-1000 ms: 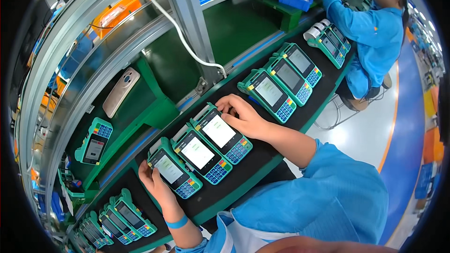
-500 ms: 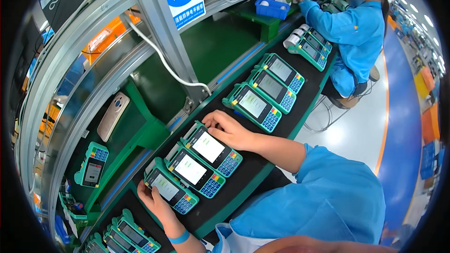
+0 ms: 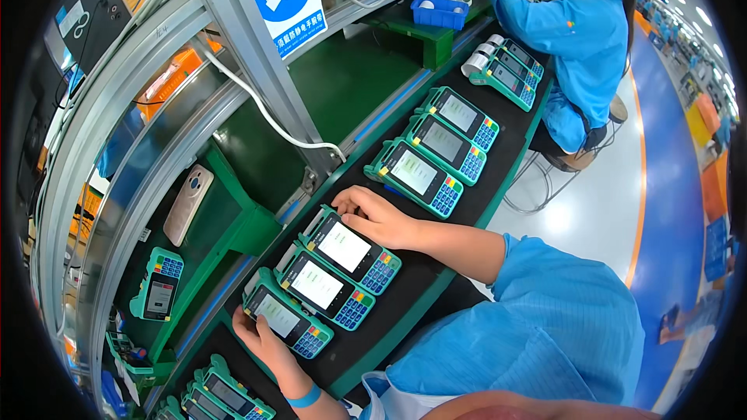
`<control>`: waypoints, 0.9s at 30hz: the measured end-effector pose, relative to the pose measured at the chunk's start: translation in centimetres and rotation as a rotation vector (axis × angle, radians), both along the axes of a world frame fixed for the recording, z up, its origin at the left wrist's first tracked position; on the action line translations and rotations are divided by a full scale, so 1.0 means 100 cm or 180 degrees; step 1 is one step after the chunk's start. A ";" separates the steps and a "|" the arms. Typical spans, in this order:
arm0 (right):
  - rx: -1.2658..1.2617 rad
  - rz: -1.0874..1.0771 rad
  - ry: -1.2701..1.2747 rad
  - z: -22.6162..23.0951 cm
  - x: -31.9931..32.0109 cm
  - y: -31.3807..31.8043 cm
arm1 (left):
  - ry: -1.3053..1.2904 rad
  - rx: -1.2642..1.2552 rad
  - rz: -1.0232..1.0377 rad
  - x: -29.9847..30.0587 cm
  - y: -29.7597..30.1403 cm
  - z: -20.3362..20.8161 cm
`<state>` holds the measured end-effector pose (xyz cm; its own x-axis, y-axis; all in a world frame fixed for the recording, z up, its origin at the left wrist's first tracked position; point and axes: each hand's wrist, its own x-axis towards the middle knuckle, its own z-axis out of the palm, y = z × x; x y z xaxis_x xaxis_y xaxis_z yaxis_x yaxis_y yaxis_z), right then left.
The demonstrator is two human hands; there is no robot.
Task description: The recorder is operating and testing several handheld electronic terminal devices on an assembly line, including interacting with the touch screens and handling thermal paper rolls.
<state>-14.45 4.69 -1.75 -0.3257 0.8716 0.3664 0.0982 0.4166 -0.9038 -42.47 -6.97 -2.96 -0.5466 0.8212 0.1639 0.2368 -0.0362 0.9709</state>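
Three green-cased card payment terminals lie side by side on the black belt between my hands, screens lit and keypads toward me. My left hand (image 3: 268, 346) grips the nearest-left payment terminal (image 3: 286, 315), thumb over its edge and fingers along its outer side. At the other end of the row, my right hand (image 3: 379, 219) has its fingers curled against the upper corner of the right payment terminal (image 3: 352, 249); its fingertips are partly hidden. Neither hand touches the middle payment terminal (image 3: 317, 284). A blue band circles my left wrist.
Further right on the black belt (image 3: 373, 342) lie more terminals (image 3: 424, 175), then others with paper rolls (image 3: 482, 54) beside a co-worker (image 3: 580, 47). More terminals (image 3: 222, 393) sit lower left. A green shelf (image 3: 233, 222) holds a phone (image 3: 188, 204) and a terminal (image 3: 158, 284). A metal post (image 3: 257, 54) rises behind.
The view has shifted slightly. My hands keep their places at both ends of the row of terminals. The co-worker's hands have moved apart near the small fan.
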 end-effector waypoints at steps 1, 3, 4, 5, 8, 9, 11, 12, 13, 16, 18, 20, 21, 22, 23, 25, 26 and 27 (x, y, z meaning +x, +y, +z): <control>0.0000 0.0004 0.0005 0.000 0.000 0.000 | -0.0008 0.0015 0.0003 -0.001 0.000 -0.001; -0.0101 0.0013 0.0011 0.001 -0.001 0.000 | -0.0010 0.0025 0.0009 -0.002 0.000 -0.002; -0.0105 0.0016 0.0018 0.001 -0.001 0.000 | -0.0042 0.0034 -0.0030 -0.002 0.000 -0.002; -0.0095 0.0015 0.0053 0.001 -0.002 0.001 | -0.0075 0.0042 -0.0068 -0.002 0.000 -0.001; -0.0075 0.0002 0.0053 0.000 0.000 0.000 | 0.0015 0.0076 -0.0062 -0.003 0.000 -0.004; -0.0046 -0.0002 0.0020 0.000 0.001 0.001 | 0.0019 0.0070 -0.0065 -0.002 0.000 -0.004; -0.0070 -0.0008 0.0061 -0.001 0.000 0.000 | 0.0011 0.0069 -0.0057 -0.002 -0.001 -0.004; -0.0056 -0.0002 0.0060 -0.001 0.000 0.000 | 0.0006 0.0067 -0.0057 -0.002 -0.001 -0.004; -0.0043 0.0004 0.0057 -0.002 -0.001 0.000 | 0.0024 0.0055 -0.0063 -0.004 -0.002 -0.005; -0.0020 -0.0001 0.0010 -0.003 0.000 0.001 | 0.0057 0.0058 -0.0060 -0.004 -0.001 -0.005; -0.0009 -0.0007 0.0006 -0.002 0.000 0.000 | 0.0077 0.0085 -0.0051 -0.004 0.000 -0.005; 0.0015 -0.0015 0.0006 0.000 0.000 0.000 | 0.0042 0.0072 -0.0048 -0.004 0.000 -0.005; 0.0005 -0.0013 -0.0006 0.000 0.000 0.000 | 0.0042 0.0068 -0.0043 -0.005 0.000 -0.006; -0.0005 -0.0010 -0.0018 0.000 -0.001 0.001 | 0.0030 0.0062 -0.0045 -0.005 0.000 -0.007; -0.0005 -0.0006 -0.0018 0.000 -0.001 0.002 | 0.0018 0.0058 -0.0047 -0.006 0.001 -0.007; 0.0027 0.0000 -0.0042 0.000 0.000 0.002 | 0.0044 0.0067 -0.0046 -0.005 0.001 -0.007; 0.0026 0.0002 -0.0043 0.000 0.000 0.002 | 0.0071 0.0083 -0.0046 -0.005 0.001 -0.008; 0.0034 0.0009 -0.0035 0.000 0.000 0.001 | 0.0071 0.0080 -0.0046 -0.006 0.001 -0.008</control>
